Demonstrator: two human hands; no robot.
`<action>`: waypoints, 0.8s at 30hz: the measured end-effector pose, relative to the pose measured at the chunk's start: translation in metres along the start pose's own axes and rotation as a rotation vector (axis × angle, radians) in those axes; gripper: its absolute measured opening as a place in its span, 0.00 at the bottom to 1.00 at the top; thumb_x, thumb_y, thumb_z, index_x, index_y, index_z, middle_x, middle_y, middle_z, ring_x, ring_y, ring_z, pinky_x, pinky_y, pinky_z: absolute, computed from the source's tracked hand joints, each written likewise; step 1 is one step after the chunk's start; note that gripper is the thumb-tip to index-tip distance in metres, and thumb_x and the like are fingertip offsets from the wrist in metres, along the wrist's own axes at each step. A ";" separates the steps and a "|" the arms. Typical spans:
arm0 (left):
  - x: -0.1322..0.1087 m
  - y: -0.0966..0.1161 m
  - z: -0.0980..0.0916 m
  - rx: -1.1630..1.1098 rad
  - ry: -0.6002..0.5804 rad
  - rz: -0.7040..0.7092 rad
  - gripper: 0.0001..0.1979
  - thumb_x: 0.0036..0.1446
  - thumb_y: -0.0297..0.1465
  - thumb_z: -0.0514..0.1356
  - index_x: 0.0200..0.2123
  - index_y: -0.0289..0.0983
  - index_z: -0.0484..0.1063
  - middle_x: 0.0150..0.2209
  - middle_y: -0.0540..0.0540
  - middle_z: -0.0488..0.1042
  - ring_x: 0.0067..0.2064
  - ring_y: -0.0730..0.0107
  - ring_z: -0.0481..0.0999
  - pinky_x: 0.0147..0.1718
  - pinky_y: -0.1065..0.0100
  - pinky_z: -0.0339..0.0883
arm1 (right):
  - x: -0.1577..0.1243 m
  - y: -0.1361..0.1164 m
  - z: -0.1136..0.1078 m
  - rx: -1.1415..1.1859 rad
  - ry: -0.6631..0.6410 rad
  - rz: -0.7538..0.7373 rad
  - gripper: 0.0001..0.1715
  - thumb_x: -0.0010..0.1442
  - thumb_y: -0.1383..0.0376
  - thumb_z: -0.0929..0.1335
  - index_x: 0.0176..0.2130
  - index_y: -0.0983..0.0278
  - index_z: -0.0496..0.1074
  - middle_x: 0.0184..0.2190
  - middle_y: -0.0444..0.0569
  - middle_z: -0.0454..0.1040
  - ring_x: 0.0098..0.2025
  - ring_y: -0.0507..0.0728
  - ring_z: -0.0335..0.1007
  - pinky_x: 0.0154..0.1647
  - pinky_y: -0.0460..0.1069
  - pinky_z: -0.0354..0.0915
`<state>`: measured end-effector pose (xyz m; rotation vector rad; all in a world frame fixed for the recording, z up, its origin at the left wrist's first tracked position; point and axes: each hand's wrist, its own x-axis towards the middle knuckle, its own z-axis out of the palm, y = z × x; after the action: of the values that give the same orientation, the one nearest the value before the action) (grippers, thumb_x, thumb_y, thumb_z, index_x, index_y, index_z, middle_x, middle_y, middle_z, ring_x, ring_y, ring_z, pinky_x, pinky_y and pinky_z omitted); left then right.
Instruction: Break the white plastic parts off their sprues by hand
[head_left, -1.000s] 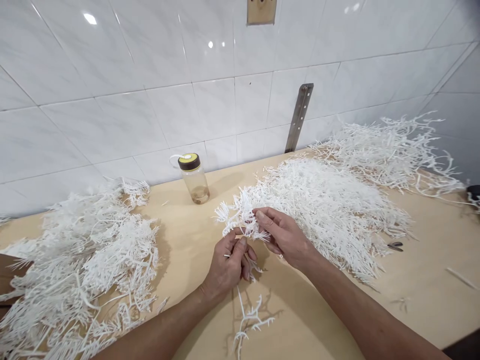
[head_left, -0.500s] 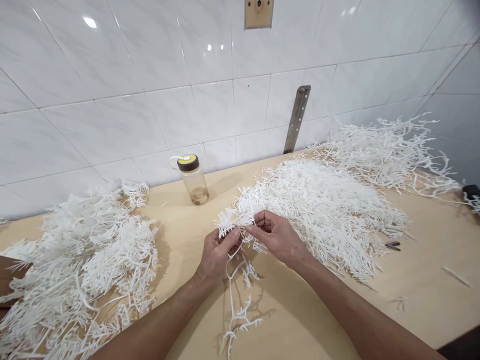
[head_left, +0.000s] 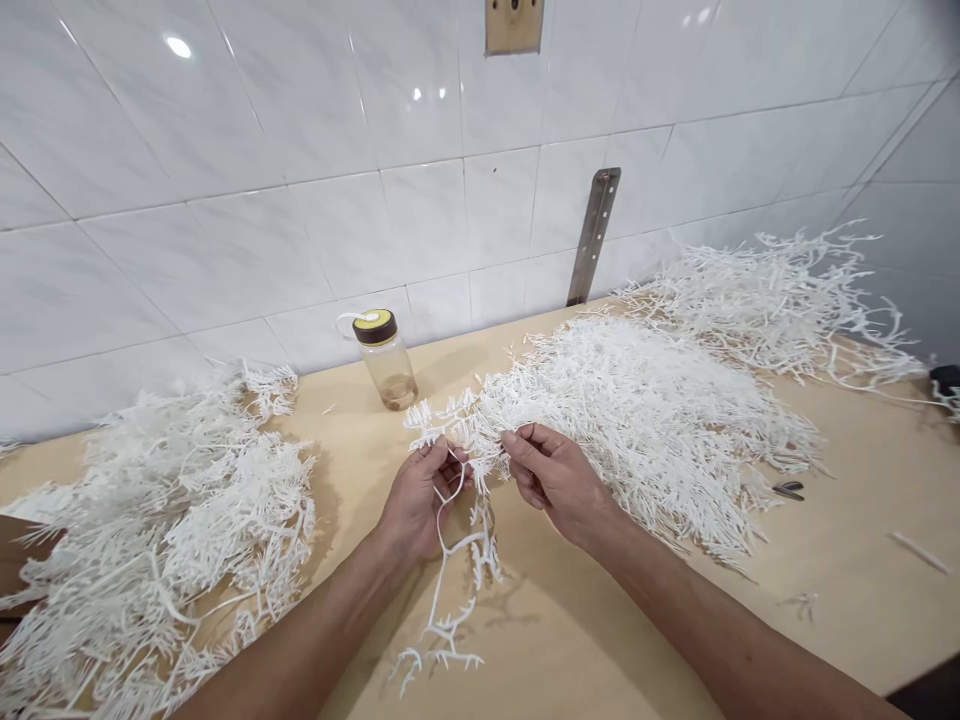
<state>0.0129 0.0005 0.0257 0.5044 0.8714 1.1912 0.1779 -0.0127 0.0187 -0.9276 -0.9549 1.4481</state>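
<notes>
My left hand (head_left: 421, 490) pinches a white plastic branch (head_left: 442, 560) between thumb and fingers. The branch's bare, forked stem hangs down over the table, and its feathery tips (head_left: 442, 415) stick out above the fingers. To the right of it, my right hand (head_left: 551, 472) is closed in a pinch at the near left edge of a heap of thin white sprigs (head_left: 637, 400). White sprigs lie right at its fingertips; what it grips, if anything, is too small to make out.
A larger tangle of white branches (head_left: 225, 490) covers the left side, another pile (head_left: 772, 300) the far right. A clear bottle (head_left: 390, 370) with a yellow-and-black lid stands near the tiled wall. Small snips (head_left: 789, 490) and loose scraps (head_left: 919, 552) lie to the right. A metal bracket (head_left: 595, 235) leans at the wall.
My left hand has shifted left with the branch, whose hanging end has swung left. The right hand has drawn slightly apart from the left, its fingers still pinched.
</notes>
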 end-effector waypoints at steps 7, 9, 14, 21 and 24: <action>-0.005 0.000 0.000 0.092 -0.118 -0.030 0.15 0.40 0.22 0.71 0.34 0.33 0.74 0.27 0.50 0.74 0.22 0.79 0.70 0.23 0.76 0.67 | 0.000 0.001 0.004 -0.015 0.016 -0.020 0.22 0.54 0.50 0.75 0.29 0.62 0.67 0.17 0.37 0.60 0.17 0.46 0.50 0.14 0.42 0.49; -0.004 -0.001 -0.001 0.119 -0.122 -0.031 0.13 0.40 0.22 0.71 0.32 0.33 0.74 0.25 0.51 0.73 0.19 0.82 0.66 0.19 0.78 0.61 | -0.001 -0.002 0.005 -0.007 -0.020 -0.007 0.22 0.55 0.49 0.74 0.29 0.63 0.68 0.18 0.38 0.61 0.18 0.46 0.51 0.14 0.42 0.50; -0.003 -0.005 -0.002 0.146 -0.164 -0.042 0.13 0.44 0.30 0.71 0.32 0.33 0.72 0.22 0.54 0.70 0.14 0.86 0.56 0.14 0.79 0.51 | -0.002 -0.005 0.005 0.051 -0.087 0.010 0.19 0.53 0.53 0.76 0.32 0.62 0.69 0.19 0.38 0.62 0.18 0.47 0.51 0.14 0.42 0.51; -0.003 0.001 -0.001 0.171 -0.131 0.024 0.15 0.49 0.38 0.71 0.30 0.34 0.71 0.22 0.53 0.71 0.14 0.85 0.55 0.10 0.79 0.45 | -0.005 0.000 0.003 0.020 -0.157 -0.036 0.17 0.51 0.57 0.77 0.30 0.63 0.70 0.22 0.40 0.66 0.19 0.47 0.55 0.17 0.45 0.55; -0.003 0.005 -0.001 0.170 -0.071 0.056 0.17 0.46 0.38 0.73 0.31 0.34 0.72 0.29 0.49 0.76 0.18 0.82 0.64 0.12 0.78 0.52 | -0.008 0.002 0.004 -0.097 -0.211 -0.078 0.16 0.52 0.58 0.77 0.37 0.64 0.75 0.23 0.42 0.70 0.19 0.49 0.60 0.20 0.47 0.59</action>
<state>0.0090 -0.0003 0.0302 0.7090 0.9071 1.1481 0.1744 -0.0212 0.0181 -0.8086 -1.2139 1.4635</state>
